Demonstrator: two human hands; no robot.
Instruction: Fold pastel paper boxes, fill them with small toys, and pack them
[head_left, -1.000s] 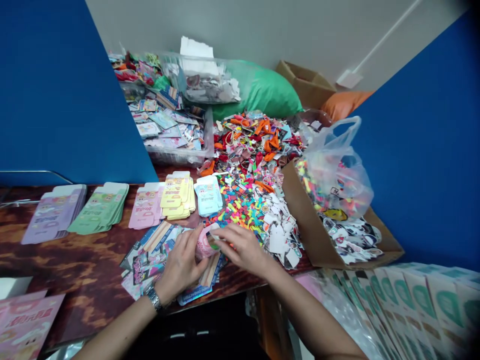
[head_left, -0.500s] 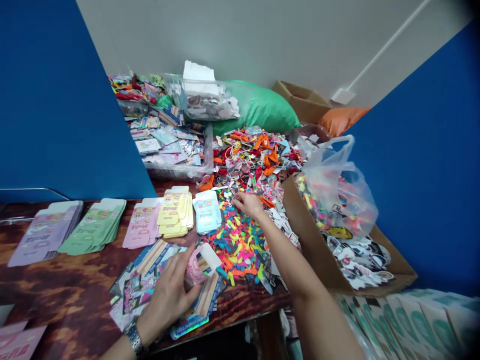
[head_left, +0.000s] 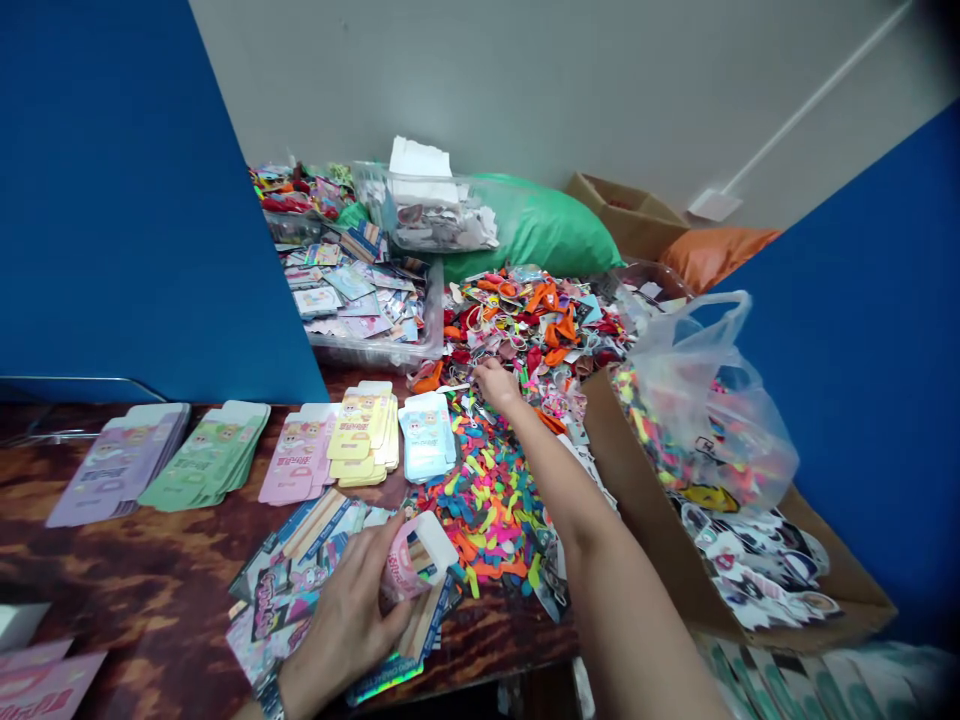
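Two bare hands work over a dark, brown-patterned desk [head_left: 165,585]. Clamped around a small pink box [head_left: 403,572], the fingers of the left hand [head_left: 349,605] press from its far side while the thumb presses from the near side. This box is tilted, its white-edged open end facing up and to the right, above a spread of printed cards [head_left: 281,600]. A metal watch [head_left: 268,692] circles the left wrist.

Stretched forward, the right hand [head_left: 496,385] has its fingertips at the near edge of a mixed heap of trinkets [head_left: 544,315], many of them orange or red. Its fingers are bent, and I cannot tell whether they grip anything. Just nearer than that hand lies a scatter of small bright pieces [head_left: 487,500], which reaches close to the pink box.

Flat carton stacks line the desk left of the scatter: purple [head_left: 116,468], green [head_left: 206,458], pink [head_left: 296,455], yellow [head_left: 358,440] and light blue [head_left: 427,440]. On the right, a cardboard box [head_left: 637,510] contains white cutouts [head_left: 761,570] and a translucent plastic bag [head_left: 720,410]. Beyond the stacks sits a clear bin [head_left: 386,350] full of cards, near a green sack [head_left: 566,228].
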